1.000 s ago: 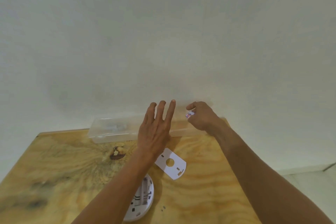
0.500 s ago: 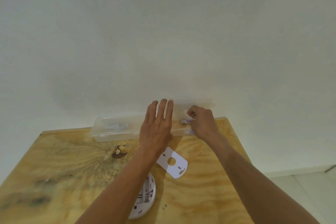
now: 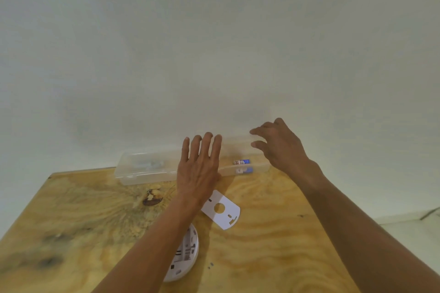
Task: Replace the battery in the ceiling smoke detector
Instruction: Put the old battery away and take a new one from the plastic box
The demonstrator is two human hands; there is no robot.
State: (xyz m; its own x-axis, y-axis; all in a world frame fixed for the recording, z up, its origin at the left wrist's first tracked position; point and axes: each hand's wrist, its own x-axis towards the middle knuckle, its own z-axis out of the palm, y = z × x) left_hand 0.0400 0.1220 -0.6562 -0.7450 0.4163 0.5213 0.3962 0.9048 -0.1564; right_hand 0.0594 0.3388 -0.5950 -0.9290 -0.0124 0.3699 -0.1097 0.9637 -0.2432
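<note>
A clear plastic box (image 3: 142, 171) lies along the far edge of the wooden table (image 3: 273, 245), its lid raised against the wall. A small battery (image 3: 242, 162) with a blue and white label lies inside the box at its right end. My left hand (image 3: 198, 169) rests flat, fingers straight, on the middle of the box. My right hand (image 3: 277, 145) hovers above the box's right end with fingers loosely spread, holding nothing. The white smoke detector (image 3: 184, 254) lies open side up near the front, partly hidden by my left forearm. Its flat white cover plate (image 3: 221, 209) lies beside it.
A white wall rises straight behind the table. A dark knot (image 3: 151, 198) marks the wood left of the cover plate. Some pale items (image 3: 148, 164) sit in the box's left end. The floor shows past the table's right edge.
My right hand let go of the battery, which now lies in the box, and lifted up and to the right with fingers spread. My left hand stayed on the box.
</note>
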